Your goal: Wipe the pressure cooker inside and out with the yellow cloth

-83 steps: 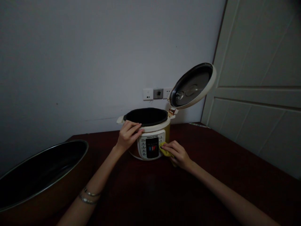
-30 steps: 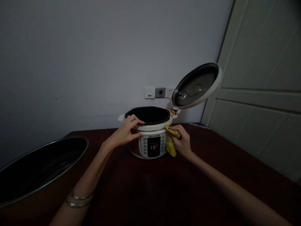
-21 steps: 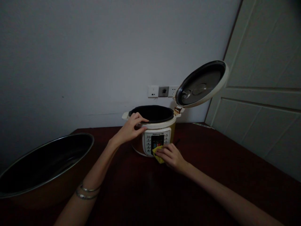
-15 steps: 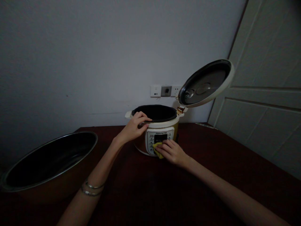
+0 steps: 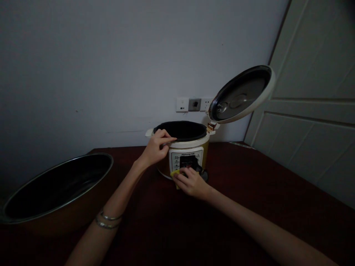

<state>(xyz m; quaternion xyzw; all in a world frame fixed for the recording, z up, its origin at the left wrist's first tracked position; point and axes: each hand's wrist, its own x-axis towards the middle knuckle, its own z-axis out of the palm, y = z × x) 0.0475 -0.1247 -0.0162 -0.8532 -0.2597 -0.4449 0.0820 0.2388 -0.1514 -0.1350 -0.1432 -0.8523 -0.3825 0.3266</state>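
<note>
A white and gold electric cooker (image 5: pixel 188 145) stands upright near the wall, its hinged lid (image 5: pixel 244 94) swung open to the right. On its front is a control panel (image 5: pixel 181 157) with a dark display. My left hand (image 5: pixel 158 146) holds the cooker's near left rim, fingers over the top edge and thumb against the outside. Low on the panel, my right hand (image 5: pixel 192 183) presses a yellow cloth (image 5: pixel 174 173) against the cooker's front, fingers closed on it. Part of the cloth is hidden under the fingers. The cooker's inside looks black.
A large dark-lined pot (image 5: pixel 59 218) with a gold-brown outside lies to the left on the dark red tabletop (image 5: pixel 249 207). Wall sockets (image 5: pixel 194 105) sit behind the cooker. A panelled door (image 5: pixel 310 111) rises on the right.
My right hand has moved left and slightly down across the panel with the yellow cloth, uncovering a dark part at the lower right. My left hand stays at the rim.
</note>
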